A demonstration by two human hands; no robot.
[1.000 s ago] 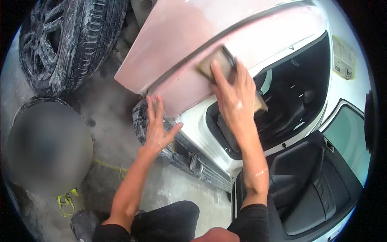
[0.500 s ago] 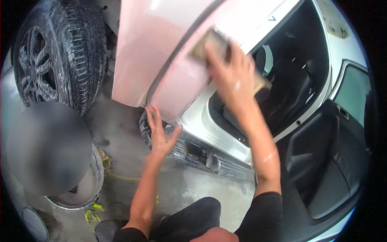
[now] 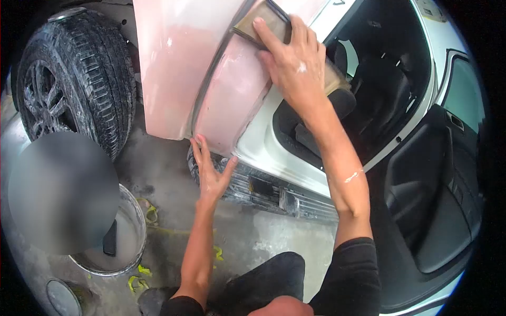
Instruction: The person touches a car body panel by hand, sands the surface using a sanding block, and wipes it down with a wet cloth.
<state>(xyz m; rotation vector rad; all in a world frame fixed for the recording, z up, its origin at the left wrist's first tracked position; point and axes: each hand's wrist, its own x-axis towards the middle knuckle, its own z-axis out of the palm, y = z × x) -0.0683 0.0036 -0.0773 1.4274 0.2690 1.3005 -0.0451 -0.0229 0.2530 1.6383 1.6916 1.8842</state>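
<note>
My right hand (image 3: 300, 66) presses a long brownish sanding block (image 3: 269, 18) flat against the pink-coated car panel (image 3: 240, 84), with its fingers over the block and part of the block hidden beneath. A pale wet smear shows on the back of that hand. Lower down, my left hand (image 3: 212, 176) rests its fingertips on the bottom edge of the same panel, fingers spread and holding nothing. Left of the dark gap lies another pink-and-white panel (image 3: 171, 73).
A dirty wheel (image 3: 100, 73) stands upper left. Below it, a bucket (image 3: 139, 231) of cloudy liquid contains a black object (image 3: 109, 239), partly behind a grey blur. A can (image 3: 63, 297) and yellow-green strips (image 3: 138, 284) are on the floor. An open black-lined car door (image 3: 427, 195) stands right.
My right hand has slid the sanding block up and a little left along the panel. My left hand keeps its place on the lower edge. The view has shifted slightly.
</note>
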